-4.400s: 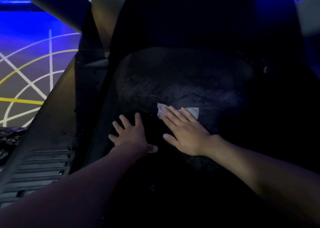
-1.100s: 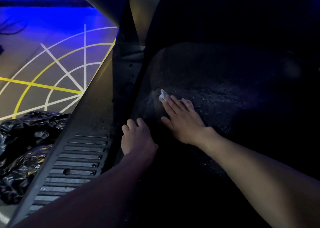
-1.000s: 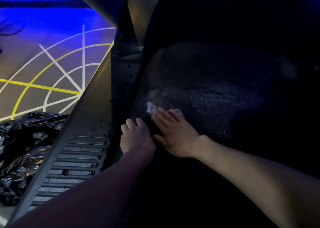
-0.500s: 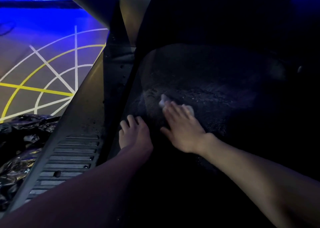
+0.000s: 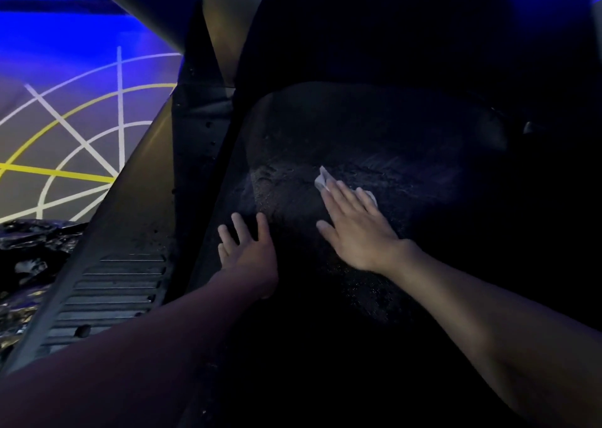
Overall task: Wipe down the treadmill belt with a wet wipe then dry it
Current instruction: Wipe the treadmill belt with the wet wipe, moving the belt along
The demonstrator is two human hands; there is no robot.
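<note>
Two hands lie flat on the dark treadmill belt (image 5: 374,134), and the wet-wiping step is the one in hand; drying has not begun, and no dry cloth shows. The right hand (image 5: 358,229) has its fingers straight and close together, pressing the wet wipe (image 5: 322,178) onto the belt without pinching it. A crumpled white corner sticks out just past the index fingertip, a smaller bit shows beside the little finger, and the rest is hidden under the fingers. The left hand (image 5: 250,248) rests palm-down just off the right thumb, fingers straight and slightly spread, holding nothing, its fingertips near the belt's edge beside the grooved side rail (image 5: 123,284). Both forearms reach forward and down, wrists low. A pale, damp-looking smear lies ahead and thumb-side of the right fingertips; the belt far beyond them is too dim to judge. Next, I judge, the flat hand should sweep the wipe across unwiped belt with even pressure, so it does not bunch and slip from under the fingers.
</note>
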